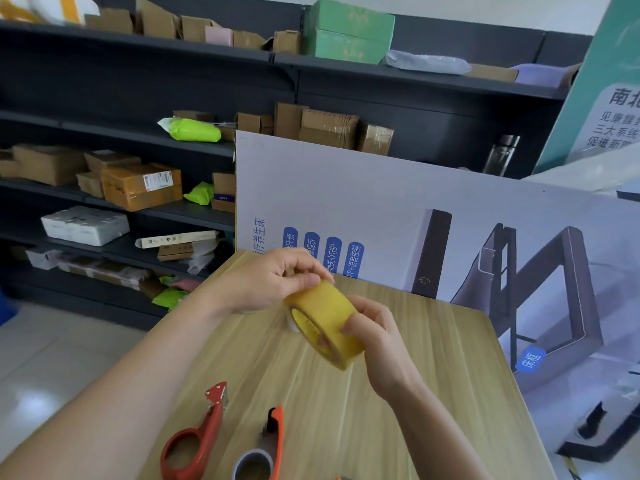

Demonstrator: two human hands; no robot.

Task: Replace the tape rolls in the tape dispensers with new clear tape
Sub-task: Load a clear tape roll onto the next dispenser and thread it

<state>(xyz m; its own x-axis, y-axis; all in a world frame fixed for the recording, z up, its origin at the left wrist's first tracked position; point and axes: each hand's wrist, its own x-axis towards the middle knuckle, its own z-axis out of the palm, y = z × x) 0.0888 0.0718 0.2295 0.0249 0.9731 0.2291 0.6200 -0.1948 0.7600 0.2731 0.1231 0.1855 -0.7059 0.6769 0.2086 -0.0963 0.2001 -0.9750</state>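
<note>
A thick roll of yellowish clear tape [323,323] is held up above the wooden table [433,393], tilted so its core faces lower left. My right hand [377,337] grips its right side. My left hand [273,278] pinches the roll's top edge with fingertips. On the table near me lie two orange tape dispensers: the left dispenser [195,441] has an empty ring, and the second dispenser [266,448] holds a nearly used-up roll with a grey core.
A printed poster board [433,209] stands against the table's far edge. Dark shelves [138,140] with several cardboard boxes and parcels fill the left and back. The tiled floor [52,358] lies to the table's left.
</note>
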